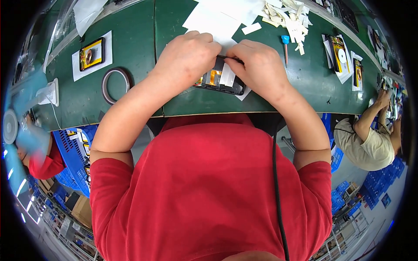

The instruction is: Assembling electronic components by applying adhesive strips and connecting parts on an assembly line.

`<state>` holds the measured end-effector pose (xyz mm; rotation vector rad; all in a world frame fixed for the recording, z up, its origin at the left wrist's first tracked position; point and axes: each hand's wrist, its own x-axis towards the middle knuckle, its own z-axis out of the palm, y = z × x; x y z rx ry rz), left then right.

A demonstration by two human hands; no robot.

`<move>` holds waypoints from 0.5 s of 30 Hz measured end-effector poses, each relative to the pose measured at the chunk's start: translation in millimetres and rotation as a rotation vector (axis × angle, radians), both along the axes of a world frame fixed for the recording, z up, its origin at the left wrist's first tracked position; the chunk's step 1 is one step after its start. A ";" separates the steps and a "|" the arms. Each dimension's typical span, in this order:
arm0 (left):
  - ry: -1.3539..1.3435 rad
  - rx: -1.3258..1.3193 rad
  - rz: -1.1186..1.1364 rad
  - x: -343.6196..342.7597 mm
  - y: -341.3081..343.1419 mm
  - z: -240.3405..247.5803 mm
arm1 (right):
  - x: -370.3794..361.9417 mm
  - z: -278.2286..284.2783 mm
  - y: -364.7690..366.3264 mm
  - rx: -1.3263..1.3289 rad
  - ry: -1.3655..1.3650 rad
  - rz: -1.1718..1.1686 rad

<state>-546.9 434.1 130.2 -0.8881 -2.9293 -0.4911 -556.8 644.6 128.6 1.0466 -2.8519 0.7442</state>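
Note:
An opened phone-like device [235, 88] with a black frame and a gold-coloured flex part lies on the green bench in front of me. A white paper strip [227, 75] lies across it. Over its far edge, my left hand [188, 55] is closed, with curled fingertips hidden from view. Beside it, my right hand [259, 65] pinches at the device's top edge, thumb and forefinger on a thin dark piece too small to name. The two hands nearly touch. White paper [211, 21] lies beyond them.
A tape roll [116, 85] and another device on paper [92, 54] lie to the left. Right of my hands are a blue-handled screwdriver [285, 45], paper strips [296, 26] and more devices [339, 54]. A blue crate [72, 152] stands left. Co-workers sit on both sides.

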 end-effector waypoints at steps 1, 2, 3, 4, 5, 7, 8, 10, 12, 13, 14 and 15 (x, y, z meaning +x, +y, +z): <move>-0.001 0.001 -0.001 0.1 -0.1 -0.1 | 1.2 -1.8 1.3 -0.050 -0.027 -0.035; -0.001 0.014 0.003 0.5 -0.4 0.0 | 1.1 -3.5 1.2 -0.049 -0.028 -0.036; -0.002 0.027 0.006 0.9 -0.3 0.0 | 0.3 -5.5 0.7 -0.093 -0.036 -0.031; -0.002 0.028 0.004 1.4 0.0 -0.7 | -0.4 -6.9 0.3 -0.137 -0.044 -0.025; -0.002 0.059 0.013 2.2 0.4 -2.1 | -0.5 -7.8 0.4 -0.136 -0.044 -0.027; -0.001 0.090 0.020 3.7 1.8 -2.9 | -0.5 -9.4 0.3 -0.137 -0.010 -0.002; 0.008 0.167 -0.005 4.5 4.2 -2.6 | -0.2 -10.2 0.0 -0.137 -0.009 -0.003; 0.017 0.243 -0.028 5.0 8.2 -4.0 | 0.6 -11.1 -0.4 -0.149 0.034 0.004; 0.005 0.196 0.012 3.3 10.2 -7.9 | 1.5 -11.4 -1.7 -0.153 0.045 0.001; 0.005 0.198 0.011 2.6 10.1 -8.1 | 1.8 -11.7 -1.6 -0.154 0.057 -0.006; 0.004 0.189 -0.004 1.9 9.4 -7.9 | 1.9 -12.0 -1.4 -0.152 0.058 -0.007; 0.002 0.181 -0.019 1.1 9.4 -7.6 | 1.7 -12.3 -1.1 -0.149 0.049 -0.011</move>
